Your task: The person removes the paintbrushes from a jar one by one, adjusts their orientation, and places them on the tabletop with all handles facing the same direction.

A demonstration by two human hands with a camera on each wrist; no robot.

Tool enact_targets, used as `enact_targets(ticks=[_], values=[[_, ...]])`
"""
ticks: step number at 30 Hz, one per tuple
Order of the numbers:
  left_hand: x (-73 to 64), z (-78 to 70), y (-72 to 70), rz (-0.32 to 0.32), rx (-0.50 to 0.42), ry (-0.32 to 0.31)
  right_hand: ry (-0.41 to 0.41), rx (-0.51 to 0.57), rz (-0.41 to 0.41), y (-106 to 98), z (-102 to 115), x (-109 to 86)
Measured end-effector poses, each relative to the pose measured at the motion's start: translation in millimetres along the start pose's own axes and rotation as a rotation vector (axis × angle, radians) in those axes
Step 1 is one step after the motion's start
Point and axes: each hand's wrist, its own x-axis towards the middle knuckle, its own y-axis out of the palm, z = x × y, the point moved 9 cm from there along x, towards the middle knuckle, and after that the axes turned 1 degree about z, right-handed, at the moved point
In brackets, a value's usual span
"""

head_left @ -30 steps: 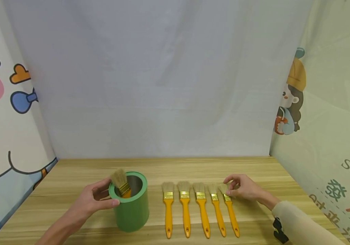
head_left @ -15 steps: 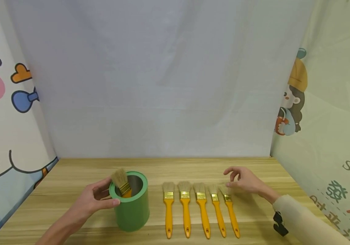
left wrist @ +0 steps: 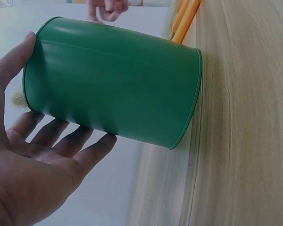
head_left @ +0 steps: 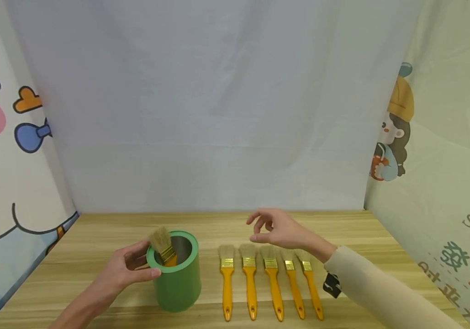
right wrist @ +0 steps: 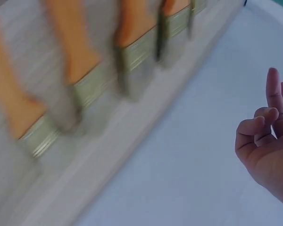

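On the left of the table is a green can [head_left: 179, 290], which my left hand [head_left: 115, 278] holds between thumb and fingers at its side. A paintbrush [head_left: 161, 241] leans in the can, bristles up past the rim. In the left wrist view, the thumb and fingers touch opposite sides of the green can [left wrist: 113, 84]. My right hand [head_left: 280, 230] is in the air above the bristle ends of the brush row, its fingers loosely bent around nothing. Below it, several yellow-handled paintbrushes [head_left: 251, 288] lie side by side, handles toward me.
The wood-grain table [head_left: 107, 228] ends at a pale cloth backdrop [head_left: 218, 137]. Printed cartoon panels stand at the left [head_left: 8, 173] and right [head_left: 432, 183]. A dark device [head_left: 332, 285] is strapped at my right wrist.
My right hand has lifted off the rightmost brush and moved left over the row. My left hand, the can and the brushes have stayed in place.
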Motion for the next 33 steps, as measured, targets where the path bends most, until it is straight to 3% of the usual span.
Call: enact_targets(ticks=[9, 16, 27, 33], values=[[-0.3, -0.1, 1.1, 0.0, -0.006, 0.007, -0.081, 0.045, 0.045, 38, 63, 41.4], [0.0, 0.0, 1.6, 0.006, -0.01, 0.007, -0.154, 0.081, 0.086, 62, 96, 64.4], [1.2, -1.1, 1.5, 0.017, -0.006, 0.015, -0.153, 0.021, 0.147, 88, 111, 87.8], [1.7, -0.7, 1.4, 0.028, -0.019, 0.002, -0.124, -0.125, 0.158, 98, 118, 94.2]])
